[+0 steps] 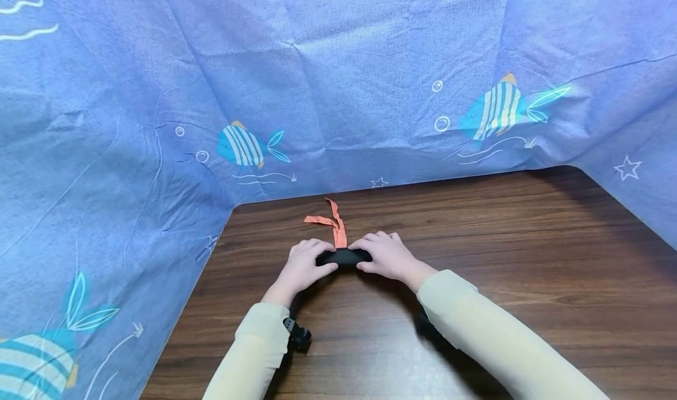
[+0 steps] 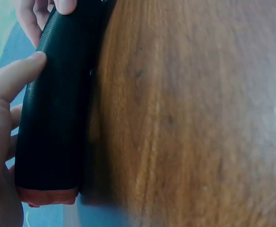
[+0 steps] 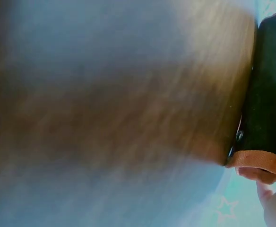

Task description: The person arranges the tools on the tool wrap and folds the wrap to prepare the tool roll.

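Note:
A black roll (image 1: 345,257) lies across the dark wooden table in the head view, between both hands. Orange cloth strips (image 1: 339,229) run from its far side and split into two loose tails. My left hand (image 1: 304,264) grips the roll's left end, thumb on the near side and fingers over the top. At the other end, my right hand (image 1: 386,256) holds it in much the same way. Orange edging shows at the roll's end in the left wrist view, where the black surface (image 2: 57,109) looks smooth. An orange band (image 3: 258,161) also borders the end in the right wrist view.
The wood-grain table (image 1: 529,259) spreads out around the hands. A blue cloth (image 1: 359,65) printed with fish stands behind it and along both sides. A small black device (image 1: 298,334) is strapped at the left wrist.

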### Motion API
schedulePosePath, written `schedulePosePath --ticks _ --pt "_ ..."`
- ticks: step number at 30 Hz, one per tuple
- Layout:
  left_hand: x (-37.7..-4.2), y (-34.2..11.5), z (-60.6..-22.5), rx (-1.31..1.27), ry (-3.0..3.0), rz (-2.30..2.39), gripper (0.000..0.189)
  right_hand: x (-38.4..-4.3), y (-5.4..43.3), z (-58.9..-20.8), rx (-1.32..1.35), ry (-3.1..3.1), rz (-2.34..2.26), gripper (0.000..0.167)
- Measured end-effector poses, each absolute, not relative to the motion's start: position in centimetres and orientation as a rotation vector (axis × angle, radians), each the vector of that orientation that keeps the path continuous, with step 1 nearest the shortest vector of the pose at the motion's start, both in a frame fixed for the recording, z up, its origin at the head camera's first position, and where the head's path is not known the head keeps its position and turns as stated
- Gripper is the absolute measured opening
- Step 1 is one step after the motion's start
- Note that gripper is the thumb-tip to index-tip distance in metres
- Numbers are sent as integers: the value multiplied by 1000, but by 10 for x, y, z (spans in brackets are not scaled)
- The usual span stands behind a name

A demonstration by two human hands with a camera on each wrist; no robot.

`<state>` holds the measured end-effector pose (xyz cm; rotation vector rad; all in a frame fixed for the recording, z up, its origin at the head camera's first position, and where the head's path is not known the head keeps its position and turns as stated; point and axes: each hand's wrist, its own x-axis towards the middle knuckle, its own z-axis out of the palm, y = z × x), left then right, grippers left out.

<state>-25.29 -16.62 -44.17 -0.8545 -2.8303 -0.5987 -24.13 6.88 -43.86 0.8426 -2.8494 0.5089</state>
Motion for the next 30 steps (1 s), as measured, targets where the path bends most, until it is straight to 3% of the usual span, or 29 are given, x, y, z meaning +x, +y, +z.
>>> schedulePosePath --ticks 12,23,30 --pt "-256 -168 -444 -764 -2837 -541 35 -244 77 -443 786 -2878 600 45" --pt "-258 -166 -442 -674 -2827 -507 34 -242 80 -441 844 -2715 558 32" --pt "-257 -163 -443 -686 -2773 -492 29 -242 82 -442 839 -2712 513 34"
